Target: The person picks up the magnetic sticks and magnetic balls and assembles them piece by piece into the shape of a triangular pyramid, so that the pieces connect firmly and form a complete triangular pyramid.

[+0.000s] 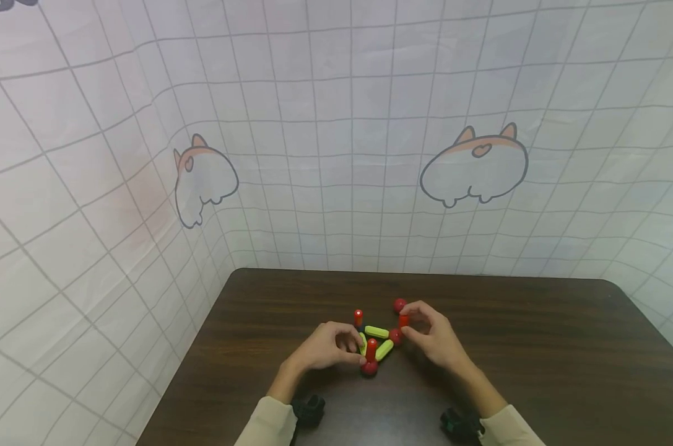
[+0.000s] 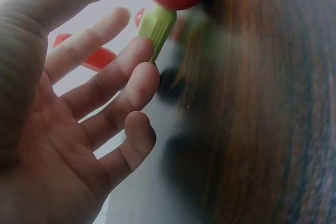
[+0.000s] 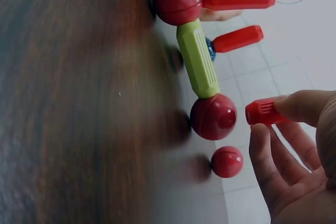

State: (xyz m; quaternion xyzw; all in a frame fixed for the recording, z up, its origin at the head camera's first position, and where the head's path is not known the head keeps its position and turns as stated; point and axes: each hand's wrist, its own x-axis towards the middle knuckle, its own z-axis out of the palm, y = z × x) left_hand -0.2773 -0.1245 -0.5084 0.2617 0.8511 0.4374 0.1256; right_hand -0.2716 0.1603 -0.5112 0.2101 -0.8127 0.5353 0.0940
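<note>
A small triangle of magnetic building toys stands on the table, with lime-green rods (image 1: 377,332) between balls. On its front red ball (image 1: 369,368) an upright red rod (image 1: 372,350) stands; another red rod (image 1: 358,317) rises from the blue ball (image 3: 211,49) at the back left. My left hand (image 1: 332,345) is at the triangle's left side, thumb tip right at the front ball and the other fingers loosely bent. Between thumb and fingertips, my right hand (image 1: 433,337) pinches a loose red rod (image 3: 261,112), its free end close over the right red ball (image 3: 213,117).
A loose red ball (image 1: 400,305) lies behind the triangle. The dark wooden table (image 1: 537,347) has rounded back corners. A white gridded cloth (image 1: 336,155) with cartoon animals hangs behind and to the sides. Dark straps (image 1: 309,411) sit at both wrists.
</note>
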